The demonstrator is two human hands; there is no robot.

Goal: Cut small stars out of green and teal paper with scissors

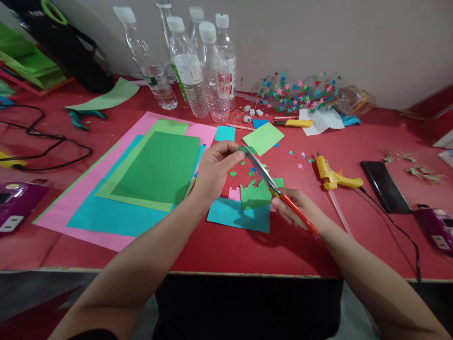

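Observation:
My left hand (pixel 215 171) pinches a small piece of green paper (pixel 250 149) between thumb and fingers. Closed around the red handles of a pair of scissors (pixel 262 171) is my right hand (pixel 295 208). The scissor blades point up and left, their tips at the green piece by my left fingertips. Below the blades lie small green paper stars (pixel 252 184) and scraps. A green sheet with a jagged cut edge (pixel 255 197) rests on a blue paper rectangle (pixel 230 215), with pink paper (pixel 234 192) partly beneath.
Large coloured sheets (pixel 159 165) are stacked at left. Several plastic bottles (pixel 191 71) stand at the back, beside a star-covered bottle (pixel 299 92) on its side. A yellow glue gun (pixel 334 174), its cord and a phone (pixel 385 186) lie at right. A yellow cutter (pixel 299 123) lies behind.

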